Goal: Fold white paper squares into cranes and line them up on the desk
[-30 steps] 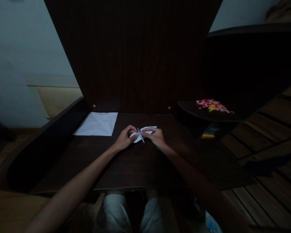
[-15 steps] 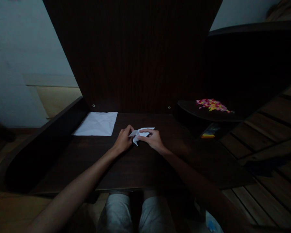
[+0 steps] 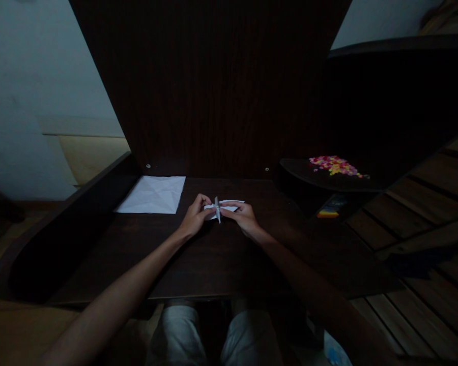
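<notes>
Between fingers [image 3: 231, 214], one folded paper [image 3: 219, 214]

Small pink, red and yellow pieces [image 3: 335, 165] lie heaped on a dark corner shelf [image 3: 298, 168]; wooden slats [image 3: 399, 221] stretch at far right.

On the dark desk [image 3: 213, 269] we see a creased white sheet [image 3: 152, 195] (lying flat); on the shelf [image 3: 309, 175], small colourful pieces [image 3: 336, 165].
</notes>
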A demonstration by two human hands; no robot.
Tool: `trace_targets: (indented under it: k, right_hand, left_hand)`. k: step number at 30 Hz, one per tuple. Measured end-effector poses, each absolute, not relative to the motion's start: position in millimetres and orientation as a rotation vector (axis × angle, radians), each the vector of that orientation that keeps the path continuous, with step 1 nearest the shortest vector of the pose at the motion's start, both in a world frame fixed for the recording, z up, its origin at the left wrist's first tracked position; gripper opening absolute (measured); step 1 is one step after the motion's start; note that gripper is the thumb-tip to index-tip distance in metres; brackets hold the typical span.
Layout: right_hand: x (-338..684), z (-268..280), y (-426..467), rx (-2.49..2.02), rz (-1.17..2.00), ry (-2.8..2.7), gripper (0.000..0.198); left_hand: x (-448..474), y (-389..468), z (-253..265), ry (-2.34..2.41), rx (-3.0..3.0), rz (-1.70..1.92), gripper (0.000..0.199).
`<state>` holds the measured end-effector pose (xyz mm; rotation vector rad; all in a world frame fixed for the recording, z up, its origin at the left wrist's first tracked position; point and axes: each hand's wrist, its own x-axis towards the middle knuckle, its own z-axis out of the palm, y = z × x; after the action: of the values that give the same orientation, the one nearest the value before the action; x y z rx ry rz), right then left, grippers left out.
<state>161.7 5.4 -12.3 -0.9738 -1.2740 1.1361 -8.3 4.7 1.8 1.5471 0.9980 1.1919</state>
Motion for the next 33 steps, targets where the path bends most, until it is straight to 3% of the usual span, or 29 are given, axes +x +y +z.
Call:
trace_targets:
  k: [13,33]
  right_hand:
    - [162.5,-10.7,5.3,-0.930,1.188,-1.178,0.026]
    - [161.0,-12.7,5.9,-0.902,1.273,-1.066,0.025]
  left_hand:
    - [-8.2,1.1,7.9,0.773,1.656,1.227,0.032]
    - [-7.5,2.9,10.7,0.736,1.616,1.220,0.029]
